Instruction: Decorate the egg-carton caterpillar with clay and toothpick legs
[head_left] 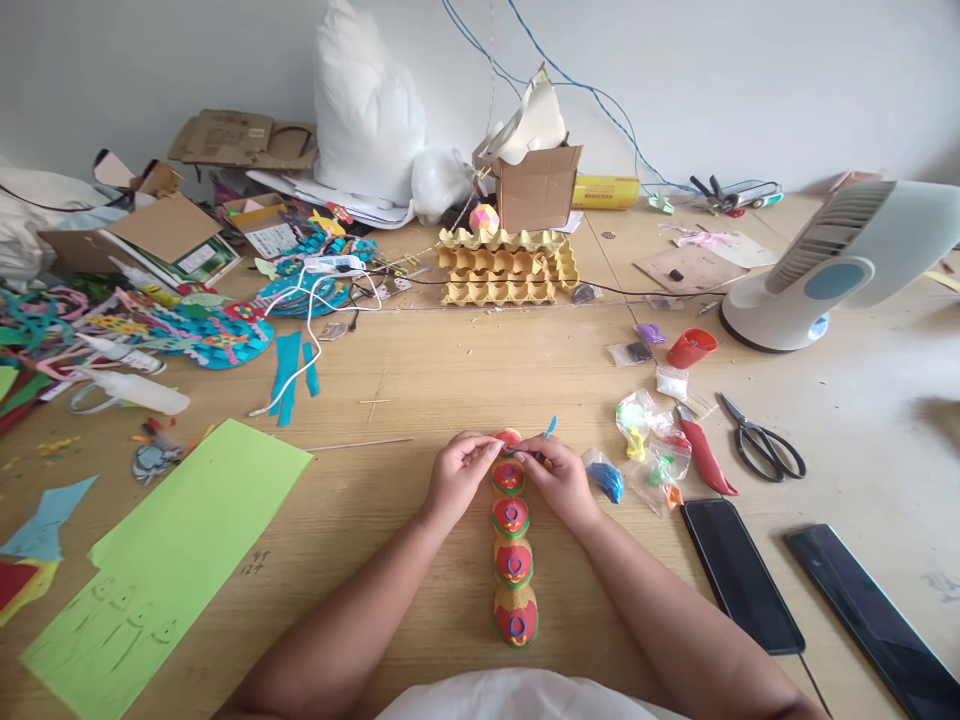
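Note:
A strip of egg-carton cups (513,565) runs away from me down the middle of the table. Its cups are red with green rims, and small blue-purple rings and yellow bits sit on them. My left hand (459,472) is closed in a pinch over the far end of the strip; whatever its fingertips hold is too small to name. Meeting it there is my right hand (559,480), fingers also closed. A thin blue modelling tool (551,427) with a flat tip sticks up from that hand. The fingers partly cover the farthest cup.
Right of the hands lie a bag of blue clay (606,480), other clay bags (660,450), a red-handled knife (705,450), scissors (766,445) and a phone (742,575). A fan (832,265) stands behind. Green paper (180,540) lies left; yellow egg cartons (499,265) are at the back.

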